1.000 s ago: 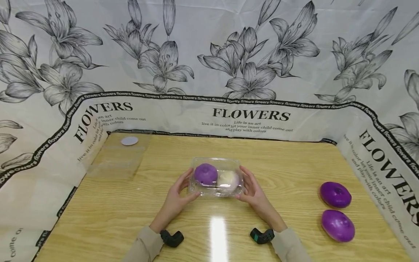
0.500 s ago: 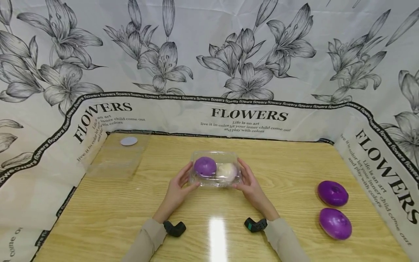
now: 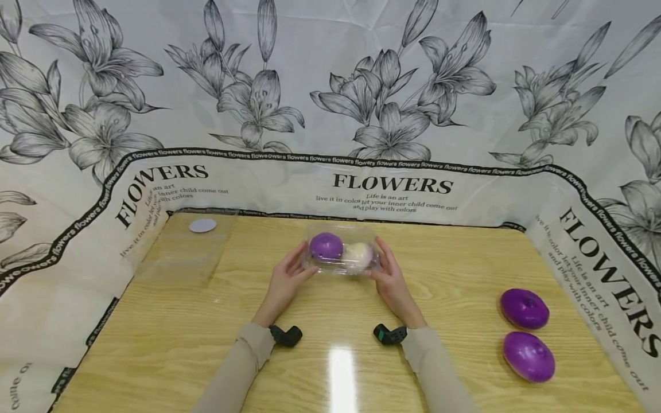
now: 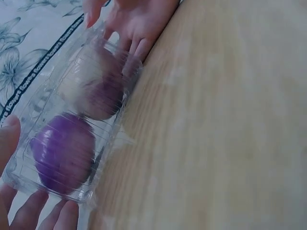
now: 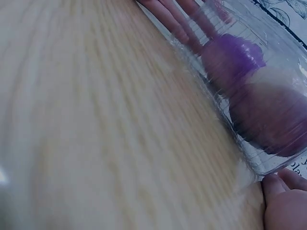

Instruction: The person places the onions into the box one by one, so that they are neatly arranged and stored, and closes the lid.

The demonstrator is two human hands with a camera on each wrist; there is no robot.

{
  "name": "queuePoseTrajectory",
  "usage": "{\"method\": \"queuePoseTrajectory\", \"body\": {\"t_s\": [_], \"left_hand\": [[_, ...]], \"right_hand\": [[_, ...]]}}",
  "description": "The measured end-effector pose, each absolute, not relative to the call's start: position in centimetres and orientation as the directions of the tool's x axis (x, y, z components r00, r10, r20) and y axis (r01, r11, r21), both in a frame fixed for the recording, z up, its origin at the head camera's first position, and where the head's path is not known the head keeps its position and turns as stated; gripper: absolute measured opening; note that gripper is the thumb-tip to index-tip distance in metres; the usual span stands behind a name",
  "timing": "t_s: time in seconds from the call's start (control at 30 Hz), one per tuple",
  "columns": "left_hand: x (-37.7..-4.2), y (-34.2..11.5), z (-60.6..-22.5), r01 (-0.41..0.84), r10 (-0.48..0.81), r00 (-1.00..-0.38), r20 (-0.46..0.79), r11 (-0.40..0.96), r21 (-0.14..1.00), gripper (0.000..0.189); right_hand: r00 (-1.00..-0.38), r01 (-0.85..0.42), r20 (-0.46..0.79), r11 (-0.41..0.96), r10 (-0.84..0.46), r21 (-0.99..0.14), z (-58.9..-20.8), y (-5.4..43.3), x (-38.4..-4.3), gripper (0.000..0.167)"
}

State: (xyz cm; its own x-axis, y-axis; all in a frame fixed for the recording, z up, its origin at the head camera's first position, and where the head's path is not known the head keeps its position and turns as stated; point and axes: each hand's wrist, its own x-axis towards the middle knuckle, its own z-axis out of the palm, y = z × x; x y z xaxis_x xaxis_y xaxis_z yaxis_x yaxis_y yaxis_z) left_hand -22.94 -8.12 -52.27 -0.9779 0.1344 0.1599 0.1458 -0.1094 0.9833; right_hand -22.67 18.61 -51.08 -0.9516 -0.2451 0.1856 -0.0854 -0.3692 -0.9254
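- Both forearms, in beige sleeves (image 3: 245,358), reach up from the bottom edge of the head view and lean inward, with a curved black wrist device (image 3: 288,336) at the inner side of the left wrist and a similar one at the right.
- The left hand (image 3: 286,281) grips the left end of a clear, rectangular plastic box (image 3: 335,269), its thumb at the near corner and its fingers along the end.
- The right hand (image 3: 391,279) mirrors it at the right end, thumb near and fingers farther up; both grips are clamped on the box.
- The box is just above the middle of the frame; whether its base touches the pale wooden table (image 3: 439,355) I cannot tell.
- Inside, a round purple object (image 3: 326,246) is at left, beside a rounded cream-and-purple one (image 3: 357,256).
- Two glossy purple rounded objects (image 3: 529,356) lie at the lower right.
- A flat white oval (image 3: 202,225) shows at the left, above centre.
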Motion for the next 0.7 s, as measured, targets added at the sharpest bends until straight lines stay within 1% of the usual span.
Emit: {"method": "queuePoseTrajectory", "body": {"t_s": [0.23, 0.4, 0.57, 0.7], "left_hand": [[-24.9, -7.5, -52.3, 0.164, 0.102, -0.979, 0.175, -0.114, 0.98, 0.072], [-26.0, -7.1, -52.4, 0.16, 0.033, -0.986, 0.164, -0.11, 0.981, 0.07], [-26.3, -6.8, -52.3, 0.15, -0.036, -0.988, 0.148, -0.096, 0.984, 0.065], [-26.3, -6.6, -52.5, 0.183, -0.07, -0.981, 0.179, -0.059, 0.981, 0.054]], "right_hand": [[-0.978, -0.106, 0.166, -0.379, -0.13, -0.92, -51.2, 18.0, -23.6, 0.078], [-0.992, -0.091, 0.119, -0.403, -0.044, -0.911, -51.1, 17.2, -24.1, 0.07], [-0.994, -0.105, 0.092, -0.359, 0.053, -0.927, -51.1, 16.8, -24.7, 0.064], [-0.985, -0.132, 0.09, -0.299, 0.15, -0.945, -51.3, 16.4, -25.1, 0.059]]}}
